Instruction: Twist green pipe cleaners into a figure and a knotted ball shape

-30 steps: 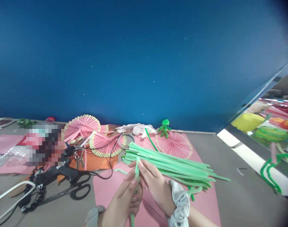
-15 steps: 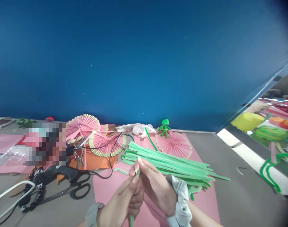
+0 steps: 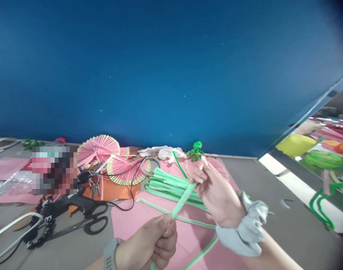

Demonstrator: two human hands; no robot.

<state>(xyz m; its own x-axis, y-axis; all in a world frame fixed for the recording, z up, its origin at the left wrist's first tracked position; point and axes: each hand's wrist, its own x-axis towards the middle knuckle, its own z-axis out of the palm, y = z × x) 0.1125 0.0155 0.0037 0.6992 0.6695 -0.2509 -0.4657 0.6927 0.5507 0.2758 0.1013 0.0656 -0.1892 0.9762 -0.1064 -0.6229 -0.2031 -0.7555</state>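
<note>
Light green pipe cleaners (image 3: 184,198) stretch between my two hands. My left hand (image 3: 156,240), low in the middle, is closed round them, and a green end sticks out below the fist. Up and to the right, my right hand (image 3: 212,189) pinches them near their upper end. Behind my right hand lies a thick bundle of light green pipe cleaners (image 3: 168,185) on pink paper (image 3: 132,217). One loose light green stem (image 3: 192,220) crosses the paper below the bundle. A small green twisted figure (image 3: 197,148) stands behind my right hand.
Pink pleated fans (image 3: 126,172) lie at the back left on orange paper (image 3: 117,190). Black scissors (image 3: 96,225), a black glue gun (image 3: 75,200), keys (image 3: 94,182) and a beaded strap (image 3: 47,225) are at the left. A blue panel (image 3: 171,75) rises behind.
My right hand has moved up and right, away from my left hand. Green stems now span the gap between them. The loose stem on the paper shows along more of its length.
</note>
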